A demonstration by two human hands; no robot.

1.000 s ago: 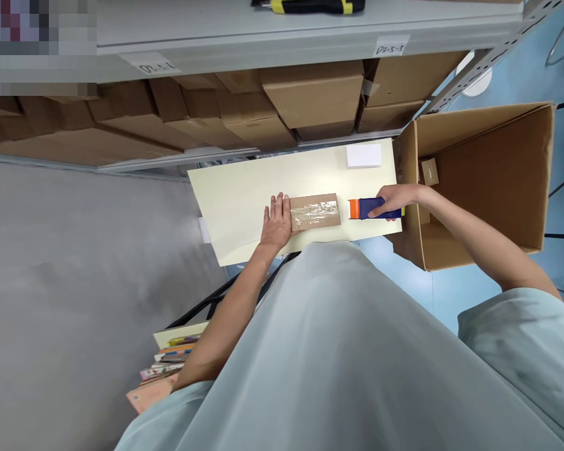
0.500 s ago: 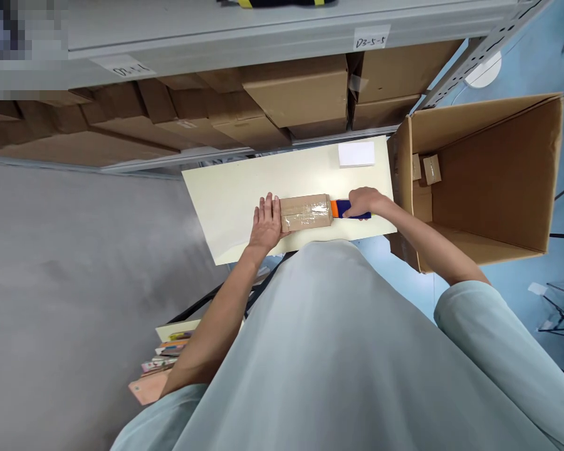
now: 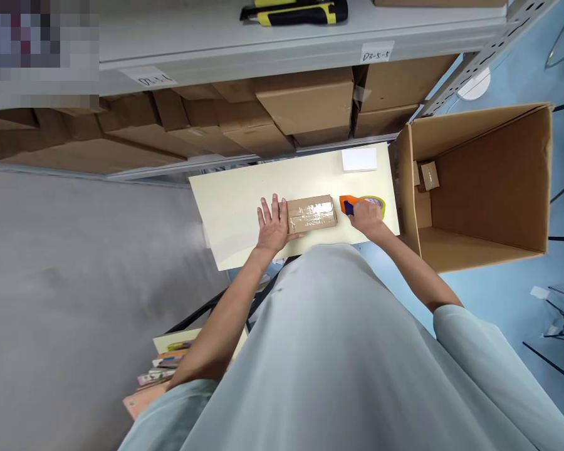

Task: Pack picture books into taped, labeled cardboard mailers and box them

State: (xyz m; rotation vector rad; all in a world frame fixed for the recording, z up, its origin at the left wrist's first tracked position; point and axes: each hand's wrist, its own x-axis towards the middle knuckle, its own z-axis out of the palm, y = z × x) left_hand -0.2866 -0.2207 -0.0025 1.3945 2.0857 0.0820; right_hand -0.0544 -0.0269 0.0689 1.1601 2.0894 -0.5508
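Observation:
A small brown cardboard box (image 3: 312,213) with glossy clear tape across its top lies on a cream tabletop (image 3: 235,216). Against its left end rests my left hand (image 3: 272,232), fingers spread. To the right of the box, my right hand (image 3: 368,219) is wrapped round an orange and dark blue tape dispenser (image 3: 348,203) with a yellow-rimmed roll. A small gap separates the dispenser from the box's right end. A stack of white slips (image 3: 359,159) sits near the table's far edge.
A large open carton (image 3: 489,181) stands at the table's right, holding small brown boxes (image 3: 430,175). Beyond the table, a grey metal shelf (image 3: 263,66) carries several cartons (image 3: 305,100) below and a black and yellow utility knife (image 3: 301,14) above. Books (image 3: 162,363) lie at lower left.
The tape dispenser has come away from the box's right end and turned, so its yellow-rimmed roll shows. My left hand stays at the left end, fingers more spread. The view has shifted slightly.

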